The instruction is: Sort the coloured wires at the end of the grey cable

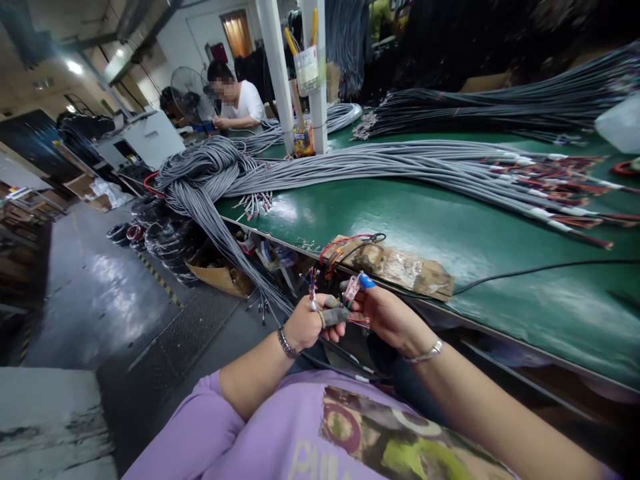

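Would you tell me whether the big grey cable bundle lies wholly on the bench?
No: the grey cable bundle droops over the green bench edge.

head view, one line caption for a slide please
Left hand and right hand hold a grey cable end beside the green workbench.

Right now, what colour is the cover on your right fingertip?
Blue: the fingertip cover on the right hand shows clearly in the head view.

Dim workshop, ceiling lamps [75,67] glaring on the green table [400,220]; edges bend, far corners blur.
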A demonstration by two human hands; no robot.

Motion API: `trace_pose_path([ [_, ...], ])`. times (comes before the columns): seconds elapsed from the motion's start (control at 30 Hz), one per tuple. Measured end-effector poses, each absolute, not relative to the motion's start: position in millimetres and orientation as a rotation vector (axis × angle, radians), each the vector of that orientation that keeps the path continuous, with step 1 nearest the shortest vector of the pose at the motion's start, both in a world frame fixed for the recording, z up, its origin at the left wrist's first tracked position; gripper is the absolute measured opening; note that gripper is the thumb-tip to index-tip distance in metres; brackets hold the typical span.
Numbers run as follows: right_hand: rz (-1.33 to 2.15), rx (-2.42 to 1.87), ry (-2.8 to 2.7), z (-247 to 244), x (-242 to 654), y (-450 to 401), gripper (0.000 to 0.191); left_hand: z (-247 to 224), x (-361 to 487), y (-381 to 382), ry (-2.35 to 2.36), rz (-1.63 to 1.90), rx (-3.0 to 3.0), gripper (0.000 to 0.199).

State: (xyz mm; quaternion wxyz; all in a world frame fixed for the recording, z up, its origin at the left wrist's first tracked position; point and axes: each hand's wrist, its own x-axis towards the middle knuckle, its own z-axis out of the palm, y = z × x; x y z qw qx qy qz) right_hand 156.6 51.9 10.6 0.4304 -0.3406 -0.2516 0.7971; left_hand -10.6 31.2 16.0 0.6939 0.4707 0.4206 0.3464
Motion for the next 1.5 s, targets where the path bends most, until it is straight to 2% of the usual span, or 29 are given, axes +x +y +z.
trace_pose_path([
  [0.33,1.895,-0.865,-0.580,3.5,150.9,52.1,0.033,0.6,-18.6,63.5,0.737,0.580,0.971,0.051],
  [0.8,1.756,-0.885,-0.549,-4.6,145.7,54.0,0.035,-7.9,-19.2,67.6,0.655,0.526,0.991,0.041],
  [1.5,1.942,-0.792,-0.521,1.0,152.9,49.2,0.044,0.7,-22.6,54.4,0.730,0.528,1.034,0.043],
])
